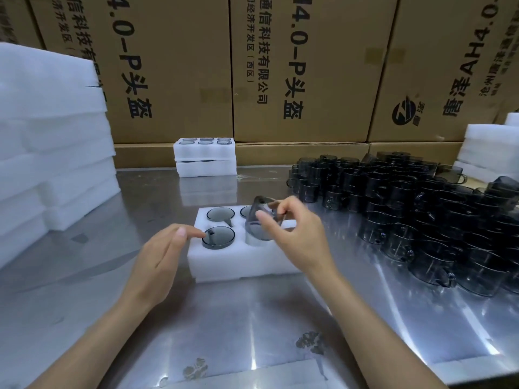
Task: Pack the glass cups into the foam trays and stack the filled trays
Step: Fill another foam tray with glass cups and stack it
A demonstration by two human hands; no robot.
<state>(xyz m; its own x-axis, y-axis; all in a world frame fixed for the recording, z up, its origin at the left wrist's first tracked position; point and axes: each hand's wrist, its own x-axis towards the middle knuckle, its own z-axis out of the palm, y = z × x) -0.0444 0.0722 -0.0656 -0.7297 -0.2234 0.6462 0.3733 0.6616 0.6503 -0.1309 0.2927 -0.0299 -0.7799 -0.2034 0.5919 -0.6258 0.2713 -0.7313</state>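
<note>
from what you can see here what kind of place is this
Most likely a warehouse packing station: printed cardboard cartons stacked as a wall, piles of white foam trays, and a mass of dark glass cups on a steel table.

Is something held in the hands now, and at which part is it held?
The right hand pinches a dark glass cup, tilted over the foam tray, at its side wall. The left hand holds nothing; one finger touches a seated cup.

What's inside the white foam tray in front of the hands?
The foam tray holds three dark glass cups in its holes. The right hand tips a fourth cup over another hole, covering the tray's right end.
</note>
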